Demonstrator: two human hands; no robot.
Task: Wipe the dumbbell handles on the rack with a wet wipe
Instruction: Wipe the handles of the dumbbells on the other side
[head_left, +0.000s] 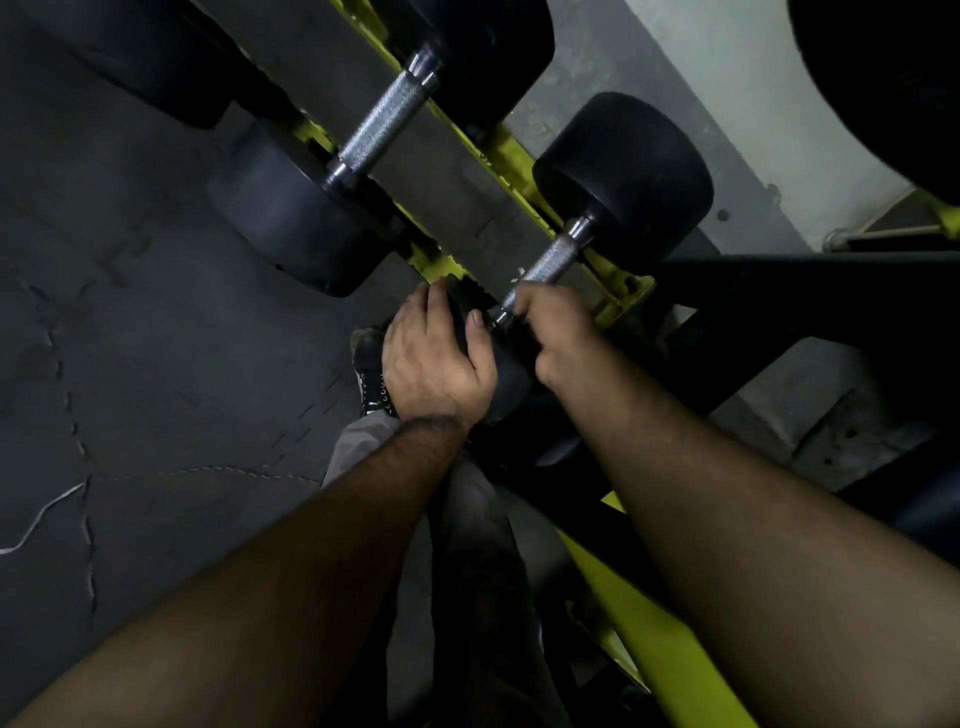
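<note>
A black dumbbell lies across the yellow-green rack (511, 156), its knurled steel handle (553, 257) running from the far black head (623, 176) toward me. My right hand (556, 325) is curled round the near end of that handle; no wipe shows in it. My left hand (434, 358) cups the near black head (506, 374) of the same dumbbell, thumb on its top. A second dumbbell sits further back on the rack, its handle (382, 122) bare.
Dark rubber floor tiles (130, 338) fill the left. My shoe (371, 374) and trouser leg (467, 519) are below the hands. A black rack frame (779, 312) runs to the right, a yellow-green upright (649, 639) at the bottom, a pale wall (727, 104) behind.
</note>
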